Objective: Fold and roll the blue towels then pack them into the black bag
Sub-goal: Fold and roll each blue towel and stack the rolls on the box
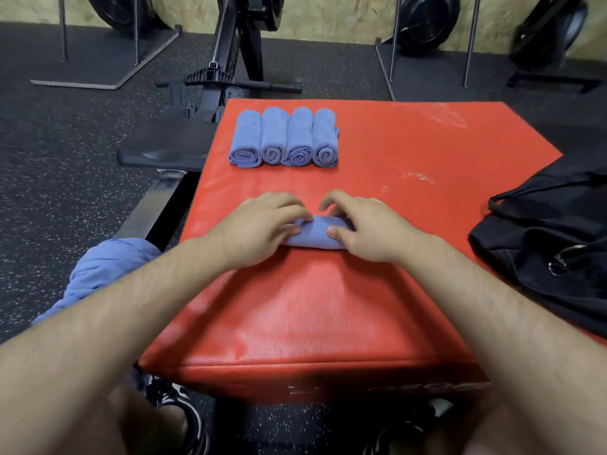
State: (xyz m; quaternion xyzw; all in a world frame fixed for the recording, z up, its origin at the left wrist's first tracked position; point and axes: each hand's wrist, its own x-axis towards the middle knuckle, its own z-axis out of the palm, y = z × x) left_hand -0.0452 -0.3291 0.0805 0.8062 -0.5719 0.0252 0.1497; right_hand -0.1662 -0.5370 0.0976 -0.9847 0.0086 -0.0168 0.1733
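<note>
Both hands are gripping one partly rolled blue towel (315,236) that is lying crosswise on the red padded worktop (328,307). The left hand (259,224) is curling its fingers over the roll's left end, with the thumb pressing against the near side. The right hand (364,228) is doing the same at the right end, so only the middle of the roll is showing between them. The fingertips of the two hands are sitting near each other on the far side of the roll, not touching.

Straight beyond the hands, well apart from them, four rolled towels (284,137) are lying side by side and touching, their spiral ends facing the person. To the right of the right hand, the black bag (551,244) is slumping over the worktop's edge. Behind and to the left of the left hand, beside the left forearm, a heap of blue towels (105,270) is sitting off the worktop. An exercise machine (230,60) is standing on the speckled floor (65,159) beyond.
</note>
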